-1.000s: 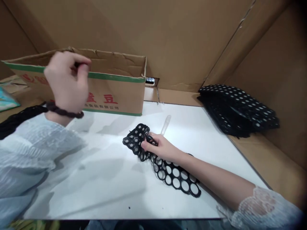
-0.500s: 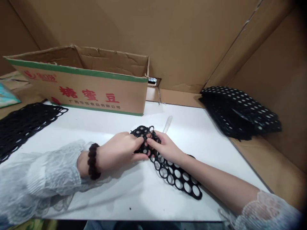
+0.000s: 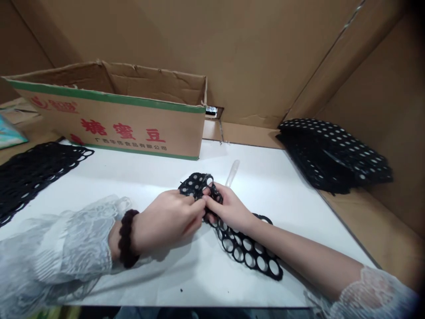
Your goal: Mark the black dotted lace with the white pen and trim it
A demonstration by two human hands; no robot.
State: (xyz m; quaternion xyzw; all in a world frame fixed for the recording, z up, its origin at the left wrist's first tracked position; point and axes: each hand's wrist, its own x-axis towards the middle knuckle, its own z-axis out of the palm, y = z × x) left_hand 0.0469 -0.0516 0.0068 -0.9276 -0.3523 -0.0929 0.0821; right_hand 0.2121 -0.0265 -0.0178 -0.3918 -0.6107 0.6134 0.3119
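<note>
Blk holed mesh strip (image 3: 248, 244), bunched one end, on wht tabletop (image 3: 159, 270).

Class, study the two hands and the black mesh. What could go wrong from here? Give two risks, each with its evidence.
The thin rings of the black mesh might stretch or tear, since the left hand and right hand work closely at one bunched spot.

The clear strip lies just beyond the right hand and could be knocked.

White lace sleeves (image 3: 79, 239); dark bracelet (image 3: 127, 238)
</note>
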